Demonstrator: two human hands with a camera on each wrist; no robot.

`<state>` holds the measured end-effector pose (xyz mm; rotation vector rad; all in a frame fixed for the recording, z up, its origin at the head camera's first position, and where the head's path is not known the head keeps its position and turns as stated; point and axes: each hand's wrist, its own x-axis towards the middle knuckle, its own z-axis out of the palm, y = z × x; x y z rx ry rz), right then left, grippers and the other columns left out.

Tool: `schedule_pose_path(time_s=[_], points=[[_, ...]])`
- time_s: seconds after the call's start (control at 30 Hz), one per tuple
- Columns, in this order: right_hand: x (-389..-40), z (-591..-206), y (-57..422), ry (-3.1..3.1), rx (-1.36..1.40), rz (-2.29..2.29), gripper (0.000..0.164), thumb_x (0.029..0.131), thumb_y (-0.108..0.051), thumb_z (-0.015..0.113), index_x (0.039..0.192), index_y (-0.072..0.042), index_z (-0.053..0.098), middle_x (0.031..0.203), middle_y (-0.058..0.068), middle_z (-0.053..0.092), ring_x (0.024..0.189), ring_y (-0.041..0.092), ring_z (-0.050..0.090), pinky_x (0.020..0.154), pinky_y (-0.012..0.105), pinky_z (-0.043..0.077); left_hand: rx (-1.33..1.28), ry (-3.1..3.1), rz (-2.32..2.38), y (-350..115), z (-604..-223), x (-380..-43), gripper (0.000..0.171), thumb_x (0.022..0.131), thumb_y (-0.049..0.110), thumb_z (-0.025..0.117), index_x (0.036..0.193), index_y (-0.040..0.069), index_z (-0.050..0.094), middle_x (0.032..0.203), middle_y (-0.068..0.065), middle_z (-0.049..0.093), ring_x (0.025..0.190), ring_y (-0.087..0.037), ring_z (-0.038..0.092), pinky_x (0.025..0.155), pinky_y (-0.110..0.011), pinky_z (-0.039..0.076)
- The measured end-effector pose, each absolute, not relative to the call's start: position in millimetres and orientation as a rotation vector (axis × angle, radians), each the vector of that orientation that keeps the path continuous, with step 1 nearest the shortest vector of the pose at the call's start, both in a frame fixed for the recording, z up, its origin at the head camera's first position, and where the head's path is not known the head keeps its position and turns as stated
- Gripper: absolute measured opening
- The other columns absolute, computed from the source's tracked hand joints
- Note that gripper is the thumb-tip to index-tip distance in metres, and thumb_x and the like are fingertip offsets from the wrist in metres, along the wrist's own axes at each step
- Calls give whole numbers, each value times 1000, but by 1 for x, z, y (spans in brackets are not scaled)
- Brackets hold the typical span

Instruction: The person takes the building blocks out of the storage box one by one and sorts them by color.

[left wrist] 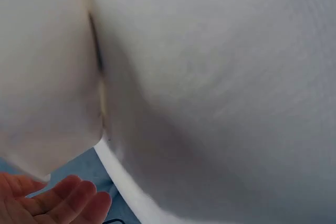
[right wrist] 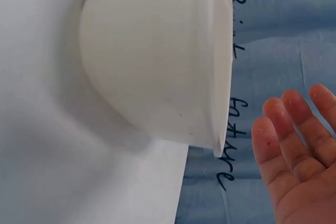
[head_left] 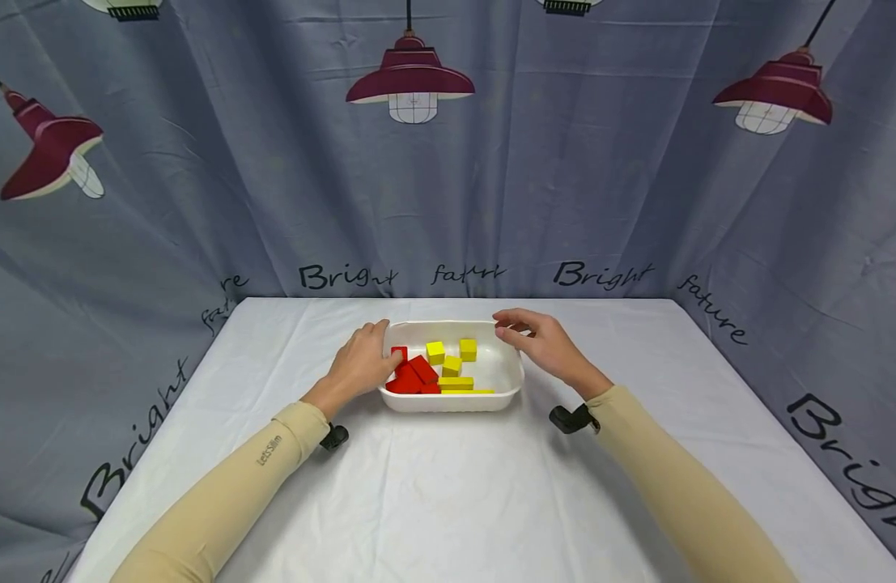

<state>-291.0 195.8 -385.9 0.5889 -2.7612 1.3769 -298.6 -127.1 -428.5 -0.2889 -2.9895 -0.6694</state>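
Note:
A white plastic tub (head_left: 502, 372) stands on the table, with red blocks (head_left: 422, 369) on its left and yellow blocks (head_left: 451, 366) around its middle. My left hand (head_left: 363, 356) is over the tub's left rim, its thumb reaching inside beside the red blocks. In the left wrist view, the left fingers (left wrist: 95, 205) extend loosely past the rim, with nothing visible between them. At the far right corner, my right hand (head_left: 538, 336) is above the rim. Its fingers (right wrist: 281, 119) are spread and slightly bent, apart from the tub wall in the right wrist view.
A white cloth (head_left: 448, 494) covers the table. Behind it and along both sides hangs a grey-blue curtain (head_left: 579, 178) printed with lamps and lettering. Each wrist wears a black camera mount, one of them beside the tub's right end (head_left: 519, 376).

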Motion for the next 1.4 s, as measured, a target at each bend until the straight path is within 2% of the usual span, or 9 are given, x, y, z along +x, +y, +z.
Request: schedule_pose_path(time_s=[0.13, 0.33, 0.5, 0.63, 0.83, 1.1, 1.2, 1.4], points=[[-299, -384, 192, -2732, 531, 1588, 45, 98, -40, 64, 134, -14, 62, 129, 10, 65, 112, 34, 61, 93, 54, 52, -282, -3013, -599, -126, -431, -298, 71, 95, 36, 59, 152, -1, 37, 140, -20, 54, 124, -34, 54, 102, -52, 49], [-310, -383, 185, -2691, 426, 1773, 43, 98, -35, 65, 133, -11, 63, 130, 15, 65, 112, 30, 63, 95, 56, 50, -267, -3038, -546, -125, -432, -299, 71, 96, 37, 59, 153, 2, 35, 139, -18, 56, 122, -33, 57, 97, -53, 52], [-320, -383, 179, -2702, 410, 1788, 42, 97, -35, 66, 131, -12, 64, 128, 20, 64, 110, 35, 62, 96, 61, 48, -255, -3055, -520, -125, -433, -300, 72, 95, 36, 59, 155, 4, 33, 140, -17, 57, 123, -32, 58, 97, -53, 52], [-329, -384, 175, -2726, 397, 1775, 42, 96, -36, 66, 131, -13, 64, 127, 18, 64, 109, 39, 61, 94, 58, 50, -242, -3071, -510, -125, -433, -300, 73, 95, 36, 58, 155, 4, 31, 141, -17, 56, 123, -32, 58, 97, -54, 51], [-337, -382, 168, -2764, 375, 1786, 42, 95, -35, 67, 130, -11, 64, 127, 25, 62, 111, 46, 58, 88, 52, 53, -235, -3090, -505, -124, -433, -299, 73, 96, 35, 57, 156, 5, 29, 142, -18, 55, 124, -33, 57, 96, -54, 52], [-349, -380, 160, -2817, 372, 1728, 43, 94, -35, 68, 128, -9, 66, 117, 26, 63, 92, 30, 63, 83, 50, 54, -223, -3081, -518, -123, -433, -301, 72, 95, 34, 57, 156, 7, 30, 139, -18, 57, 121, -32, 59, 94, -54, 53], [-353, -383, 159, -2836, 361, 1737, 44, 94, -35, 69, 128, -7, 66, 121, 30, 62, 89, 28, 62, 80, 47, 55, -223, -3081, -527, -123, -434, -300, 72, 95, 34, 58, 156, 7, 29, 138, -18, 58, 120, -32, 59, 94, -54, 53], [-354, -385, 158, -2884, 355, 1694, 43, 93, -34, 68, 126, -7, 67, 122, 26, 64, 87, 28, 61, 79, 45, 54, -230, -3085, -528, -122, -435, -300, 72, 95, 34, 56, 156, 7, 29, 139, -18, 57, 120, -32, 59, 94, -54, 53]])
